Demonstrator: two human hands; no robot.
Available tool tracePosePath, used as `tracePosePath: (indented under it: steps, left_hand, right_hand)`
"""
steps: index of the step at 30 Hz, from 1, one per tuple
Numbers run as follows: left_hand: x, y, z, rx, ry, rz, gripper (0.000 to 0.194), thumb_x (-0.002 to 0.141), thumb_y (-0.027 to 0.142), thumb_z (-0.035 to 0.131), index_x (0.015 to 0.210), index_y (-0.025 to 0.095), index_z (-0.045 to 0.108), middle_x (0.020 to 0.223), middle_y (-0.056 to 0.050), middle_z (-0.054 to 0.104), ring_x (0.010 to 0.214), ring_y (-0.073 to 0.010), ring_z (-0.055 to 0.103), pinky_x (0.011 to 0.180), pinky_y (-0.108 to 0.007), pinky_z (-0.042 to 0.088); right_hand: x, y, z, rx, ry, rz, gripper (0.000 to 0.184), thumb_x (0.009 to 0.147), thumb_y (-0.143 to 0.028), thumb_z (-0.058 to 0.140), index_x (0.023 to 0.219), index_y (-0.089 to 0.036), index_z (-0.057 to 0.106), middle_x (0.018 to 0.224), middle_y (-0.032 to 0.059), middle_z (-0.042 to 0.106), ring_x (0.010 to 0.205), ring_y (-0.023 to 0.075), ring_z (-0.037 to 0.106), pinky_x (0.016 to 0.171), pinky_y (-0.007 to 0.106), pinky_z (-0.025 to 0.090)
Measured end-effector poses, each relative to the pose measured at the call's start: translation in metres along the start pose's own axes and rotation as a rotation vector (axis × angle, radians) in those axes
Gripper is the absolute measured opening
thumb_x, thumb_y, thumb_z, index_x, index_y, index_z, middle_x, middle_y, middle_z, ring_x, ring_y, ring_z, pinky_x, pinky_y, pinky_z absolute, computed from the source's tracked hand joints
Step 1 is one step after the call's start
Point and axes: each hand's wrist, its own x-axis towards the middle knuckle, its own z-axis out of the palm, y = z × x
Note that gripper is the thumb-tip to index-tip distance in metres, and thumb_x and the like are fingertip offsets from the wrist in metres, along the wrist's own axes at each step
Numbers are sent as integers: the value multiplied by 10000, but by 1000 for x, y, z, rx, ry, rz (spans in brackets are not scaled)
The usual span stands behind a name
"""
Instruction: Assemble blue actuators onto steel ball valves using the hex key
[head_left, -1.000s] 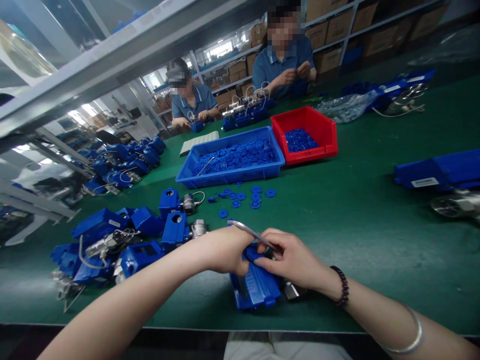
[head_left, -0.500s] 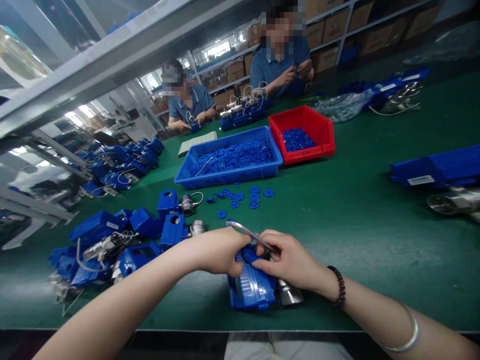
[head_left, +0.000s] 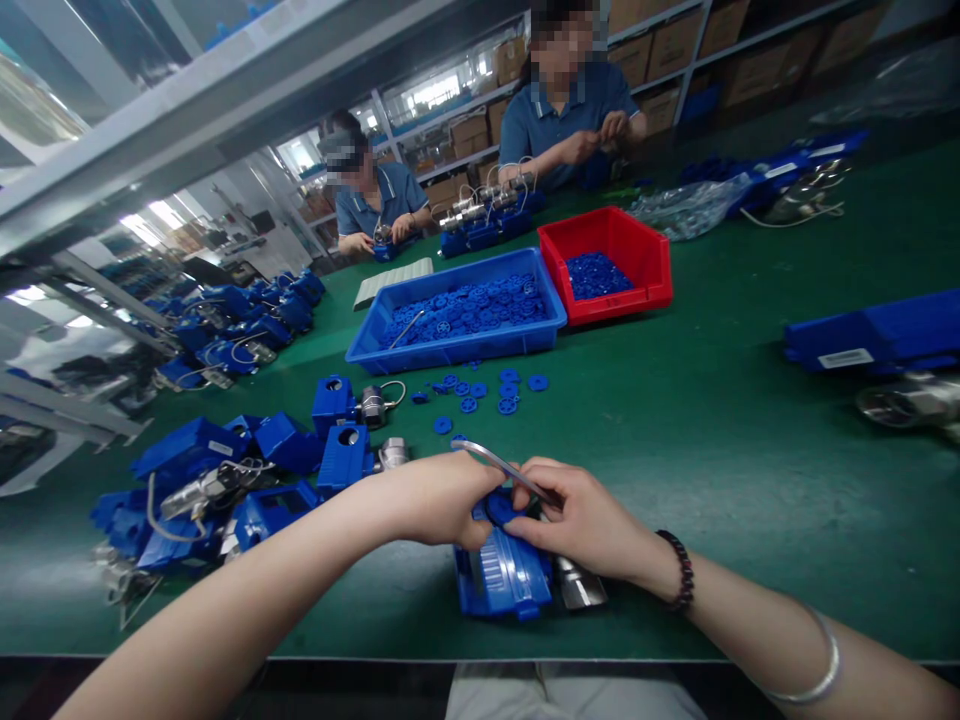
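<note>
Close in front of me on the bench lies a blue valve-actuator housing with a ribbed top and a metal valve fitting at its right side. My left hand is closed round the far left part of the housing, its thumb by a round blue disc on the top. Between the fingers of my right hand is a bent metal rod, its curved end pointing up and left. The right thumb presses at the disc's edge. My fingers hide where the rod's lower end goes.
Beyond my hands lie several loose blue wheels, a blue tray of such wheels and a red bin of small blue parts. Blue housings are heaped left; another unit lies right. Two co-workers sit across the bench.
My hands, the rod and the housing stay almost in place. The view has shifted slightly. Across the bench, the right co-worker's hands have moved a little to the right.
</note>
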Motion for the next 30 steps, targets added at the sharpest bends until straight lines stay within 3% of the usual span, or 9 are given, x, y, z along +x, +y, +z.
tracePosePath:
  steps: [12,17,22,27,30]
  left_hand:
    - [-1,2,-1,21,2,2,345,743,146,639,1083,158,582,1067,-91,664,946,-251,645,779,-285,504]
    - [-2,2,-2,30,-11,-16,289,723,152,647,1009,121,614,976,-113,681,858,-271,659,684,-289,504]
    - [1,2,1,-4,8,-24,337,767,153,638,1102,156,599,1069,-94,664,952,-264,641,798,-306,500]
    - [5,0,3,-69,36,-32,373,765,-9,505,1092,139,608,1042,-101,668,967,-262,634,845,-332,486]
    - [0,-6,6,-161,71,-12,310,805,61,513,1080,162,613,1055,-76,665,966,-228,629,856,-293,477]
  right_hand:
    - [0,-1,0,-3,-1,-3,104,731,-235,673,734,-178,585,810,-2,541,730,144,499,656,241,364]
    - [0,-1,0,-8,3,-2,107,731,-249,667,732,-180,586,811,0,535,739,146,500,682,248,367]
    - [0,-1,0,-2,-1,8,105,726,-241,674,742,-180,590,819,1,543,742,147,508,665,246,373]
    - [0,1,1,1,2,16,118,721,-236,690,737,-178,588,799,-1,550,744,153,533,655,251,390]
    - [0,1,0,-21,3,-3,104,729,-228,693,786,-182,618,835,4,564,790,161,553,702,261,415]
